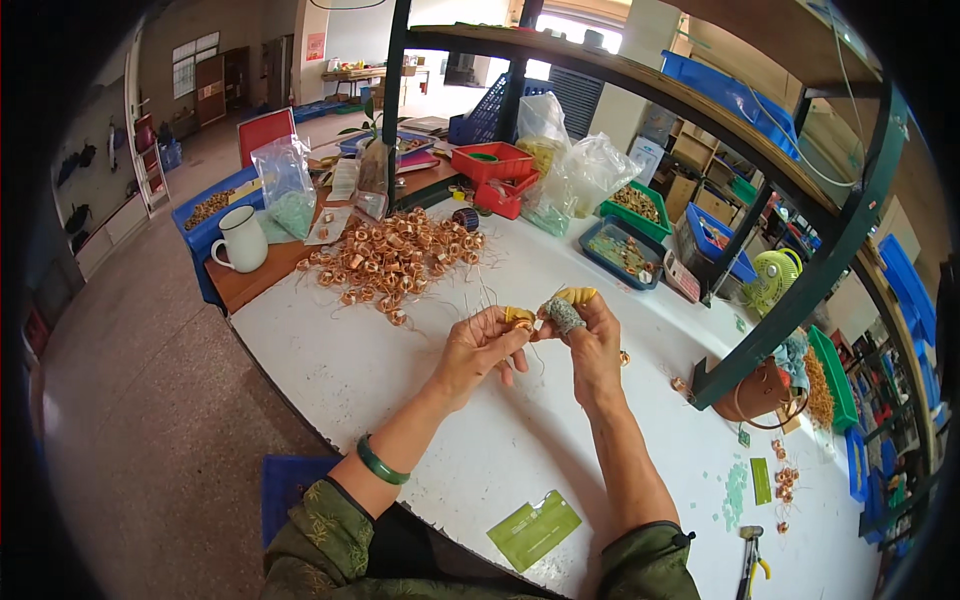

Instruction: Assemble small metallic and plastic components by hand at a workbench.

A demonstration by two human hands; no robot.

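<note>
Nearest the person, on the white table (430, 430), lies a green card (535, 530) with faint printing too small to make out; to the right are pliers (748, 565) with black and yellow handles, a scatter of pale green pieces (735, 495) and a second green card (761, 481).

Both forearms reach in from the near side, the left one wearing a green bangle (382, 460). The left hand (475, 348) slants far and to the right, thumb and index finger pinching a copper coil (522, 324), with other fingers loosely bent below. The right hand (597, 345) stands more upright, its fingertips bunched just beside the coil (a yellow covering and a speckled grey one show there); whether they grip a wire cannot be told. The coil, a squat wound ring, sits between the hands above the table; its long axis is too small to read, though a thin lead trails toward the near side.

Farther left spreads a heap of copper coils (390, 260), beside a white mug (241, 240). Beyond stand red bins (492, 160) and, on the far wall, a red notice (316, 46), its writing illegible.
</note>
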